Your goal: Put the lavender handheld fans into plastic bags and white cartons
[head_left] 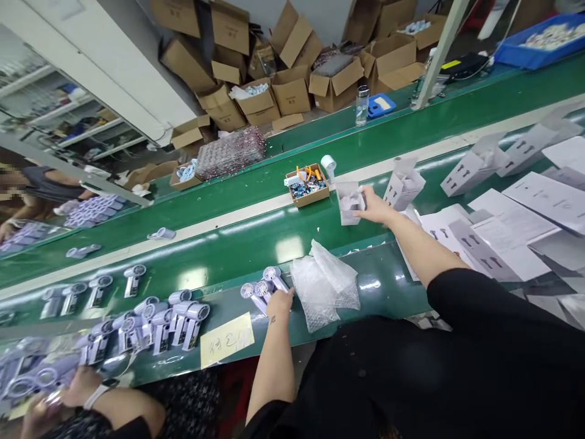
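My left hand (pixel 280 303) rests at the near edge of the green belt (pixel 228 244), fingers curled on a small lilac handheld fan (pixel 265 288) that lies beside two others. A pile of clear bubble bags (pixel 324 283) lies just right of it. My right hand (pixel 375 207) reaches out over the belt and grips an open lilac-grey carton (pixel 350 204) standing upright. A second upright carton (pixel 403 183) stands right of it.
Several fans (pixel 159 320) lie in rows at the near left, where another person's hands (pixel 68 390) work. A small cardboard box of parts (pixel 307 183) sits on the belt. Flat cartons and printed sheets (pixel 516 225) cover the right. Brown boxes (pixel 292 73) pile behind.
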Demonstrator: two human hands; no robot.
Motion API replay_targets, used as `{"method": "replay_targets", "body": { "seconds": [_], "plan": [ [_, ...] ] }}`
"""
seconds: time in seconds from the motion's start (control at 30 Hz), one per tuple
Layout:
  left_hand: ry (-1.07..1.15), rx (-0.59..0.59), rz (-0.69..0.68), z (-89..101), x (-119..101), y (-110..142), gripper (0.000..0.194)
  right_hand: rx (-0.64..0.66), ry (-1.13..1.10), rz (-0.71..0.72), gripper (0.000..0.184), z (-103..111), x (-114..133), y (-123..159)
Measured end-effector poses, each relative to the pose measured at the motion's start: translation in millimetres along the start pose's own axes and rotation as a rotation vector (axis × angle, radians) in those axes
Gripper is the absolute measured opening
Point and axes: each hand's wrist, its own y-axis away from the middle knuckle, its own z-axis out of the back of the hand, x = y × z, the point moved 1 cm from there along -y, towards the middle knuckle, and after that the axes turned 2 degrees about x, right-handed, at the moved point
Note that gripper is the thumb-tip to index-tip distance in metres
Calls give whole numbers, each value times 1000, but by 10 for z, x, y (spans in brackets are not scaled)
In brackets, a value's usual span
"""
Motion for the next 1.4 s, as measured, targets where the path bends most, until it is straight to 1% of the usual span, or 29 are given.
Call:
{"method": "replay_targets", "body": {
  "seconds": [0.1,0.17,0.23,0.27,0.3,0.33,0.37,0.4,0.43,0.47,0.5,0.53,0.57,0.6,0.63,0.67,0.7,0.73,0.8,0.83,0.9,0.97,1.03,1.13,1.17,1.2,1.3,1.37,1.4],
  "plan": [
    [86,47,37,-86,77,-44,39,97,-1,-47,76,-103,-155,-261],
    [152,59,39,-51,124,-5,40,79,-24,-66,77,-154,-175,-218],
    [287,60,26,28,132,89,46,-49,-98,-80,75,-228,-91,-8],
    [409,72,13,61,100,163,48,-134,-174,-115,71,-291,-13,148],
    [562,101,-10,79,35,256,49,-191,-283,-184,63,-379,82,327],
    [725,149,-41,75,-64,366,50,-200,-428,-286,52,-493,188,517],
    [874,220,-84,46,-193,489,50,-138,-617,-429,43,-632,296,707],
    [964,307,-147,-7,-343,618,51,35,-837,-580,38,-786,405,885],
    [977,389,-210,-79,-499,744,52,201,-1047,-688,37,-928,505,1041],
    [929,476,-300,-167,-652,857,54,272,-1225,-757,34,-1037,579,1165],
    [842,532,-414,-261,-791,949,55,267,-1365,-799,29,-1104,618,1256],
    [723,526,-547,-353,-908,1011,55,174,-1456,-819,23,-1121,619,1321],
    [578,464,-695,-438,-1003,1040,53,25,-1489,-825,15,-1086,584,1371],
    [413,356,-837,-515,-1076,1037,50,-126,-1470,-820,7,-1007,525,1419],
    [231,232,-950,-583,-1130,1006,44,-234,-1413,-814,4,-894,453,1475],
    [53,124,-1021,-642,-1171,951,40,-290,-1333,-814,8,-763,381,1545],
    [-100,55,-1050,-688,-1202,881,35,-307,-1249,-817,11,-627,318,1632],
    [-212,28,-1048,-718,-1227,804,29,-291,-1174,-830,13,-503,273,1735],
    [-303,37,-1012,-718,-1262,663,16,-198,-1095,-861,14,-333,254,1967],
    [-301,42,-1001,-688,-1273,614,16,-148,-1101,-857,17,-299,282,2081],
    [-272,37,-1008,-588,-1279,577,23,-57,-1181,-799,29,-333,400,2267],
    [-134,78,-1034,-477,-1258,619,24,46,-1310,-728,44,-471,560,2369],
    [101,193,-1059,-401,-1211,711,18,167,-1440,-662,55,-646,712,2380],
    [440,396,-1048,-362,-1109,842,5,279,-1559,-591,57,-827,839,2297],
    [520,459,-1022,-358,-1071,861,3,286,-1562,-591,54,-849,849,2267],
    [592,525,-970,-352,-1033,865,9,280,-1550,-605,51,-851,845,2246],
    [764,699,-679,-314,-941,807,29,223,-1464,-657,48,-788,806,2245],
    [856,706,-535,-268,-918,775,36,214,-1397,-691,48,-748,808,2281],
    [889,676,-534,-240,-922,776,36,231,-1356,-708,49,-745,825,2302]
  ]
}}
